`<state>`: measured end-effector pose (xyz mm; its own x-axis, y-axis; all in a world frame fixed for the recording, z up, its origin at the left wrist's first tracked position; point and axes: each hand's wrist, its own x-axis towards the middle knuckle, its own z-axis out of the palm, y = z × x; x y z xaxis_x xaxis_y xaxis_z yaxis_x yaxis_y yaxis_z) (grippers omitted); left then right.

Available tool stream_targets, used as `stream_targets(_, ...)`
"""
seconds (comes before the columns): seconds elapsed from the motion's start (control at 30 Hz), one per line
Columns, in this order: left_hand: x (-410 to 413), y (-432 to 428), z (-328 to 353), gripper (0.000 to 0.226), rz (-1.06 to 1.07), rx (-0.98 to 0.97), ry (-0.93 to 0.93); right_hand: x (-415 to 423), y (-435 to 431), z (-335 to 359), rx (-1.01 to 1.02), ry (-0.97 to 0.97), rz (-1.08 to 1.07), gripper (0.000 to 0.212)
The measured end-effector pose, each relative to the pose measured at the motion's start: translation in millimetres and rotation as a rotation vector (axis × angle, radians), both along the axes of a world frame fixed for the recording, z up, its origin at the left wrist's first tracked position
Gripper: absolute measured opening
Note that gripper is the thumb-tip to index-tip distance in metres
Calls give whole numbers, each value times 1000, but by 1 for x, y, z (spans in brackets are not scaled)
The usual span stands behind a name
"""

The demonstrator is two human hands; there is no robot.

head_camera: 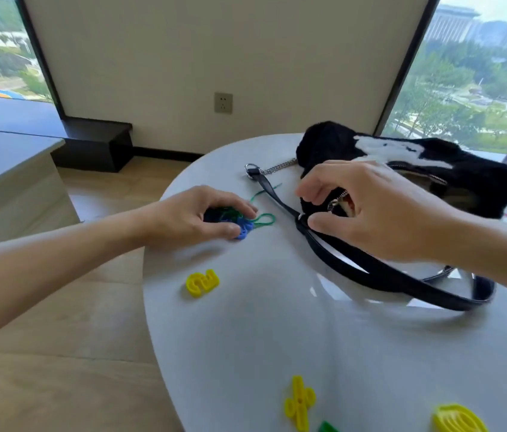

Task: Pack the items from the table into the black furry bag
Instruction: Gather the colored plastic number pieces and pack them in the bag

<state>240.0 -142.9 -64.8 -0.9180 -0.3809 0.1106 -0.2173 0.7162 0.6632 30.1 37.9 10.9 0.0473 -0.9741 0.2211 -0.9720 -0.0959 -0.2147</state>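
The black furry bag with a white patch lies at the far right of the round white table. My right hand pinches the bag's edge by the zipper end, where the black strap joins. My left hand closes over a blue plastic piece tangled with green cord on the table's left side. A yellow plastic piece lies nearer me. Two more yellow pieces, one and another, sit at the near edge beside a green bit.
The bag's chain and metal ring rest on the table behind the strap. A low beige cabinet stands to the left over wooden floor. A wall with a socket and windows lies beyond.
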Motion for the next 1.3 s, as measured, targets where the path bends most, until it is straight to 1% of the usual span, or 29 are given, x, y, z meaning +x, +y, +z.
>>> stream_targets(0.07,8,22,1,36,-22,116,34,3,20,-6,11,-79,-6,23)
stream_targets(0.13,18,44,3,41,-41,155,42,9,36,-12,47,-128,5,31)
stream_targets(0.17,24,55,3,48,-45,140,15,14,45,-16,83,-149,19,36)
stream_targets(0.27,38,84,4,84,-100,29,-81,21,73,-27,225,-203,128,58)
stream_targets(0.33,38,95,-3,106,-138,-96,-141,25,93,-31,324,-195,244,83)
stream_targets(0.4,30,95,-9,122,-122,-295,-209,28,109,-35,359,-107,348,104)
stream_targets(0.43,24,93,-9,125,-104,-356,-240,31,115,-38,335,-21,385,108)
stream_targets(0.47,16,89,-7,126,-92,-386,-272,34,119,-42,298,68,411,104)
stream_targets(0.5,8,87,-6,124,-86,-398,-299,37,123,-45,275,132,425,93)
stream_targets(0.57,-5,88,-6,112,-86,-404,-307,39,126,-52,237,156,486,63)
stream_targets(0.63,-12,95,-10,93,-79,-379,-212,36,127,-57,199,65,529,43)
stream_targets(0.67,-11,98,-11,82,-71,-350,-147,35,125,-58,182,21,522,37)
stream_targets(0.73,-9,104,-11,57,-96,-314,-30,30,123,-60,175,-51,481,35)
stream_targets(0.8,-10,111,-10,39,-139,-326,25,26,123,-59,219,-117,422,35)
stream_targets(0.93,-16,121,-5,22,-153,-337,41,25,116,-55,250,-122,337,36)
stream_targets(1.0,-18,123,-3,19,-160,-362,39,24,109,-52,243,-130,305,35)
stream_targets(1.17,-18,124,-3,28,-166,-412,25,18,98,-54,284,-179,231,26)
stream_targets(1.3,-21,125,-3,25,-144,-433,50,18,99,-56,258,-197,202,20)
